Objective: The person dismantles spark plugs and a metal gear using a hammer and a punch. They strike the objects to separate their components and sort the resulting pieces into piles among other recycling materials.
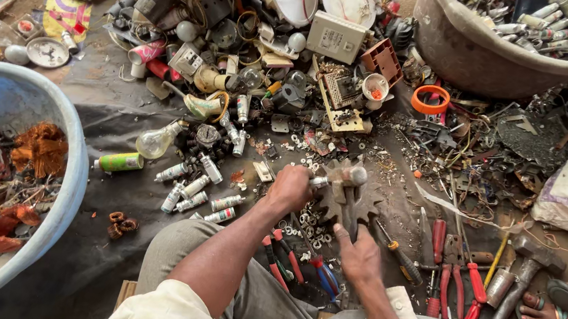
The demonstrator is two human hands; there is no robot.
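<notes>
Small metal-capped tube [331, 180], lying on a toothed metal block [346, 198] at frame centre. Left hand [289, 188] clamped on its 9 o'clock end. Right hand [359, 256] fisted at 5 o'clock of the block, around a dark tool handle, apparently; grip partly hidden. Risks, judged: a misplaced blow lands on left fingers; tube may shatter, scattering shards; tube can roll off the block's teeth into loose scrap. Pliers [455, 277] lie at 4 o'clock.

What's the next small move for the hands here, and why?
Probably strike: the left hand steadies a small metal cylinder on the rusty gear, while the right hand grips a hammer handle whose head hovers close above that cylinder's tip.
</notes>
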